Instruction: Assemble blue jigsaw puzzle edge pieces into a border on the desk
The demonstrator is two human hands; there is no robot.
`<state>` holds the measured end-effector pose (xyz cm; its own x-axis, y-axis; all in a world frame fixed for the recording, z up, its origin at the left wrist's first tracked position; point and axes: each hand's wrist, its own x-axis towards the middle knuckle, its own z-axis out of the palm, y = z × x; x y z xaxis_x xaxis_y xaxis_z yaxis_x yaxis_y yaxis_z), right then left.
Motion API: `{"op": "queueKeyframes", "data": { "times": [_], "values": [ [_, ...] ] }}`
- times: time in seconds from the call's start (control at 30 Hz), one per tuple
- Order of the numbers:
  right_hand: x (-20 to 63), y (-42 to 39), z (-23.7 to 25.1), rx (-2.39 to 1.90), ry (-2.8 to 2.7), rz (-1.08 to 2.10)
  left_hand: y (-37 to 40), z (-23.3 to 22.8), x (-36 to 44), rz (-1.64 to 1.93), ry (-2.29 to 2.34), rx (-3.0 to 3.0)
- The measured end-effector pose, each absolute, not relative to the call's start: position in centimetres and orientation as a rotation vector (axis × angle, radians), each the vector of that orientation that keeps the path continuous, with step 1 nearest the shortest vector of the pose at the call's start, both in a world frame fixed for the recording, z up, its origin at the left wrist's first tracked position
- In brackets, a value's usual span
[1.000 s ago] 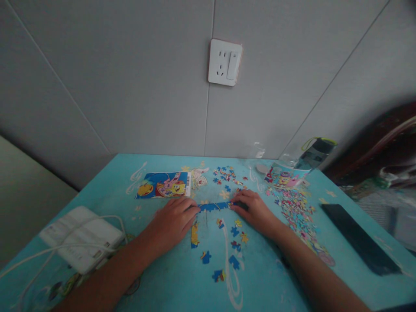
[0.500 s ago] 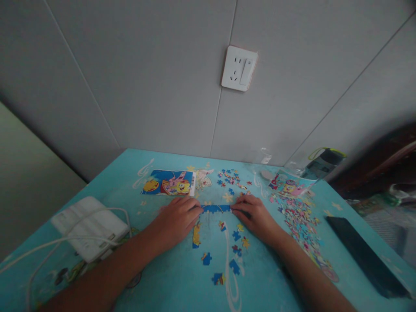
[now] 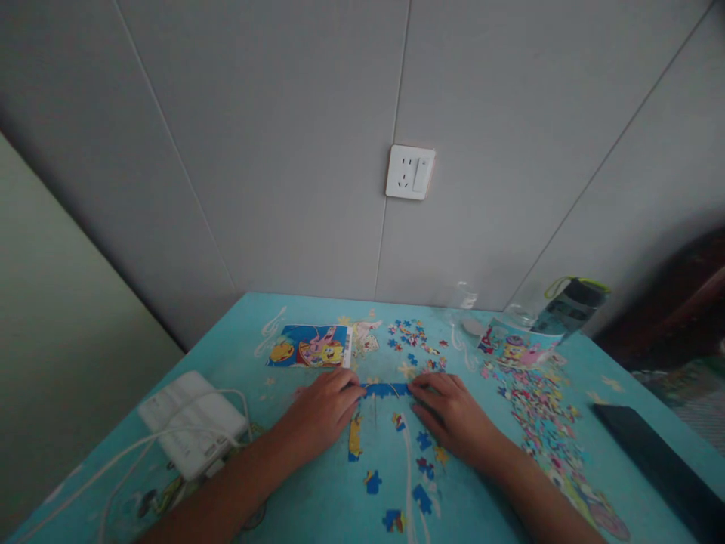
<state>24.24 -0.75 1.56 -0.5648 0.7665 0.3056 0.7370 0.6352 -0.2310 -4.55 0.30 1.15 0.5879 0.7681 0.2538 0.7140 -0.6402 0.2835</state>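
Note:
A short row of joined blue puzzle pieces (image 3: 386, 390) lies flat on the turquoise table (image 3: 317, 491). My left hand (image 3: 325, 412) rests palm down with its fingertips on the row's left end. My right hand (image 3: 453, 412) lies palm down with its fingertips at the row's right end. Below the row lie a yellow joined strip (image 3: 354, 438) and several loose blue pieces (image 3: 422, 499). A picture card (image 3: 309, 345) with cartoon figures lies beyond my left hand.
A heap of loose pieces (image 3: 541, 412) spreads along the right side beside a printed bag (image 3: 518, 349). A white power adapter (image 3: 189, 421) with cables sits at the left. A dark phone (image 3: 662, 468) lies at the right edge, a bottle (image 3: 569, 302) against the wall.
The camera has tilted upward, so the table sits lower in view. My hands have drawn closer together on the blue row, which now shows shorter between them.

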Motion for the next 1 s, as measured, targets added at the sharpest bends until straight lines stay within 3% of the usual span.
{"op": "queueKeyframes", "data": {
  "times": [0.67, 1.0],
  "values": [
    [26.9, 0.0, 2.7, -1.325, -2.246, 0.053, 1.3, 0.4, -5.4, 0.755, 1.346, 2.718],
    [27.4, 0.4, 2.2, -1.539, -2.029, 0.163, 1.3, 1.4, -6.7, 0.48, 1.188, 2.857]
  ]
}}
